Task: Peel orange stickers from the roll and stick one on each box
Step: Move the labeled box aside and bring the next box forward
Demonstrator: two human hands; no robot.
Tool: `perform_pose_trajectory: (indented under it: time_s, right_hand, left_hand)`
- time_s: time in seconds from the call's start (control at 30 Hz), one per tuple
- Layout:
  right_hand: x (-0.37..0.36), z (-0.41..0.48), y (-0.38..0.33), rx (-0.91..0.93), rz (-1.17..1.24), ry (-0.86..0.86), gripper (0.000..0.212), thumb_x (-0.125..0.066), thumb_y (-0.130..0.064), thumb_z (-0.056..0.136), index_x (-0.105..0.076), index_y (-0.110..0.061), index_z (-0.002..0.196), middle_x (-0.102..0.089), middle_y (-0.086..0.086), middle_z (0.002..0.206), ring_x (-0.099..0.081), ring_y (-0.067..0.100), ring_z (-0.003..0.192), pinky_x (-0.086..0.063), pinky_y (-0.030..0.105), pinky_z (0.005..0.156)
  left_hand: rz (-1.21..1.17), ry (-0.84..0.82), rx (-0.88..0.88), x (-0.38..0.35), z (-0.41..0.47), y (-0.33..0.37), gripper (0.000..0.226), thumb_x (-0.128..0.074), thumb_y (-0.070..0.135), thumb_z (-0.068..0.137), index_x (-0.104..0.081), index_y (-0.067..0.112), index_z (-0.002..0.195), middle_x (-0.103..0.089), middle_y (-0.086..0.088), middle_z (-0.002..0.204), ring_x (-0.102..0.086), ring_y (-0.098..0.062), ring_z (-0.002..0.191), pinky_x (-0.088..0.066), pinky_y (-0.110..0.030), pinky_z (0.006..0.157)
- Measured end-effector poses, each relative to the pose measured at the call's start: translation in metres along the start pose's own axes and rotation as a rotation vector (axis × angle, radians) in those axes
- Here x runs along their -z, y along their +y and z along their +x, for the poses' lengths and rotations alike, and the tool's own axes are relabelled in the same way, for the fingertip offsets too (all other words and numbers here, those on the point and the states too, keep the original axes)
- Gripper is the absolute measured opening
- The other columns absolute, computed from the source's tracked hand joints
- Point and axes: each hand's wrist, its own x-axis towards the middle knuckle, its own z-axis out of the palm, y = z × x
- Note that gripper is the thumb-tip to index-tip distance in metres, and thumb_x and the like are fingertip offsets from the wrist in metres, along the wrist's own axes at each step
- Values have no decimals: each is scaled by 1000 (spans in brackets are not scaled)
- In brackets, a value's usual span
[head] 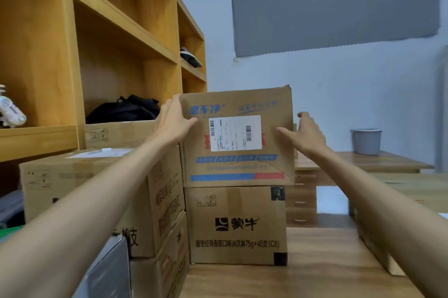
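Head view: top cardboard box (236, 137) stands upright on a lower cardboard box (237, 225), both at the far end of a wooden table (315, 273). The front face of the top box carries a white shipping label (235, 133) with barcodes, blue lettering above it, a row of blue panels below it, and a blue-and-red stripe near the base. The upper right corner is slightly crushed. The lower box bears a black logo and a line of black print.

Left hand (173, 123) lies flat against the top box's left edge, fingers straight and together, thumb across the front face. Right hand (305, 135) is at the right edge, thumb stretched toward the front face, fingers loosely bent and apart; contact with the box cannot be confirmed.

Just left stands a stack of cartons (97, 191). Behind it, wooden shelving (68, 55) holds a black backpack (123, 109) and a shoe (190, 57). To the right, a grey bucket (366, 141) sits on a wooden desk (363, 161).
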Motion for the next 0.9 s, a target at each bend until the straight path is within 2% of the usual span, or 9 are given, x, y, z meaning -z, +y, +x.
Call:
perform_pose_trajectory:
  time_s: [0.1,0.2,0.3,0.47,0.53,0.6,0.67,0.8,0.9]
  right_hand:
    - [-5,13,3,-46,80,-56,77,-68,-47,88,-33,-6,144,-48,14,142,-48,32,128,-43,47,99]
    - [-13,19,9,-85,233,-120,75,-71,-44,88,-35,-8,143,-50,10,141,-52,29,124,-45,47,102]
    - [-24,22,17,-103,362,-165,69,-74,-42,85,-41,-14,139,-57,2,128,-59,21,107,-50,37,90]
    - [-25,21,32,-106,463,-38,57,-77,-40,82,-44,-21,124,-59,4,126,-61,23,109,-52,45,95]
    - [-15,16,37,-94,465,25,59,-78,-37,82,-46,-18,127,-60,3,123,-61,25,109,-52,47,95]
    - [0,10,40,-68,474,66,61,-79,-36,81,-47,-19,130,-62,2,121,-63,24,107,-53,48,94]
    - [19,0,41,-43,474,90,61,-79,-33,82,-48,-19,132,-62,-1,117,-63,21,105,-54,45,93]
    - [59,-31,41,-6,461,112,63,-80,-32,82,-47,-22,135,-60,-2,116,-63,18,102,-55,36,85]
    - [84,-62,38,5,436,111,65,-78,-30,84,-45,-20,138,-57,-3,117,-60,15,99,-49,23,75]
  left_hand:
    - [137,-55,106,-7,23,-8,86,-80,56,78,-43,11,140,-53,-12,139,-47,-34,130,-45,-52,104]
    - [148,-168,197,-18,37,-21,92,-80,67,69,-47,12,135,-57,-12,135,-51,-34,128,-43,-53,107]
    - [61,-189,202,-24,39,-28,93,-82,62,70,-41,17,141,-56,-10,138,-49,-33,131,-40,-53,110]
    - [101,-168,37,-17,35,-17,107,-82,51,76,-15,29,157,-58,-9,138,-48,-34,132,-29,-53,116]
    - [-66,-184,-5,-11,27,-6,108,-82,39,82,-7,35,159,-58,-5,139,-53,-29,127,-37,-52,112]
    - [-322,-238,-27,-3,14,6,108,-82,26,85,-4,41,158,-56,2,139,-58,-14,115,-46,-47,106]
    - [-439,-261,-69,4,1,14,107,-81,21,85,-5,41,158,-54,7,138,-55,-1,106,-48,-42,103]
    - [-515,-252,-105,20,-36,29,109,-81,22,86,-3,35,161,-45,3,153,-50,-13,124,-45,-44,109]
    - [-563,-244,-105,32,-71,40,107,-79,21,87,-3,34,161,-42,3,154,-45,-12,127,-42,-34,104]
